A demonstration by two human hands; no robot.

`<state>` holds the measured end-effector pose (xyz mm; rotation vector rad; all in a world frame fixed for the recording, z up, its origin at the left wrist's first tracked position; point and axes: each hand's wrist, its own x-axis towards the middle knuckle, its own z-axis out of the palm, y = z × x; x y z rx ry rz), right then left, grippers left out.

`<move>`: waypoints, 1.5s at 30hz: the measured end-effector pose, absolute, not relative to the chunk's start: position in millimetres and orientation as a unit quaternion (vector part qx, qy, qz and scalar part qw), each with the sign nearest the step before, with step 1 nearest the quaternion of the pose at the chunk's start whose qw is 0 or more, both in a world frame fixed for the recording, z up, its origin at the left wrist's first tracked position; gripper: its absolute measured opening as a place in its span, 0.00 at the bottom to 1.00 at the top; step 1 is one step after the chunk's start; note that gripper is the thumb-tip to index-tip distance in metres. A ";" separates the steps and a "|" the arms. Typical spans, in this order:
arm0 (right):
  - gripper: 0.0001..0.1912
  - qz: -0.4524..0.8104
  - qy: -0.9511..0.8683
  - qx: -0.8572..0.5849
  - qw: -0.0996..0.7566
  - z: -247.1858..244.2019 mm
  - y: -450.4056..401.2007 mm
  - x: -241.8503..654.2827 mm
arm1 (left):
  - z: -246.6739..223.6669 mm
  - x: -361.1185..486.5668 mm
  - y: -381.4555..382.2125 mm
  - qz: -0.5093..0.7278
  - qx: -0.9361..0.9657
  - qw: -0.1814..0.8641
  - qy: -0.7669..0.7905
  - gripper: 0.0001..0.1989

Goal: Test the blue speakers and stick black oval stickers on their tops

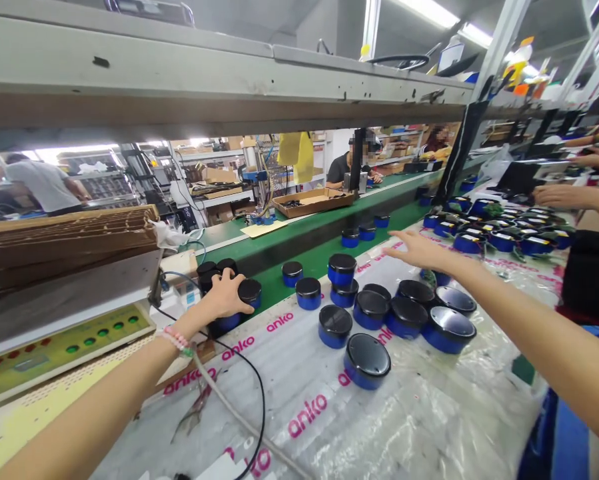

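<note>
On the green belt [270, 283] along the desk's [359, 437] far edge, round cases [250, 293] are spanned by the half-curled left hand [225, 293]; whether any is gripped cannot be told. The right hand [412, 249] is spread, empty. Cases are best grasped by their sides.

Beyond the far edge of your desk [404, 413], you see a green conveyor belt [270, 280]; a long pale shelf [179, 77] spans above, stocked racks [229, 200] stand farther back, and fluorescent tubes [426, 11] light the grey ceiling [409, 33].
</note>
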<state>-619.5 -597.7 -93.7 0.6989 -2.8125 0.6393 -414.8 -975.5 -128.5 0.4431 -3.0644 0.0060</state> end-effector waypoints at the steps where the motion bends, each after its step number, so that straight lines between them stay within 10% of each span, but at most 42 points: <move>1: 0.30 0.205 -0.937 0.274 0.065 -91.1 -611.6 -611.7 | -122.3 -412.1 -969.9 -0.001 0.109 0.027 -0.994 0.39; 13: 0.22 0.145 -0.890 0.431 0.041 -77.3 -635.2 -525.1 | -118.5 -386.4 -834.2 -0.017 -0.401 -0.045 -0.915 0.36; 20: 0.23 0.187 -0.891 0.412 -0.022 -145.2 -550.8 -446.0 | -129.0 -393.0 -822.5 -0.134 -0.313 -0.050 -0.939 0.52; 25: 0.20 0.385 -0.875 0.280 0.088 -148.8 -518.1 -493.4 | -114.0 -419.8 -852.2 -0.327 -0.159 0.021 -0.931 0.26; 34: 0.21 0.514 -0.839 0.153 0.092 -186.4 -526.9 -567.7 | -176.6 -462.4 -835.2 -0.470 0.050 0.131 -0.871 0.20; 45: 0.21 0.456 -0.855 0.195 0.151 -143.7 -551.5 -560.3 | -115.0 -470.3 -945.9 -0.252 0.170 0.147 -0.941 0.24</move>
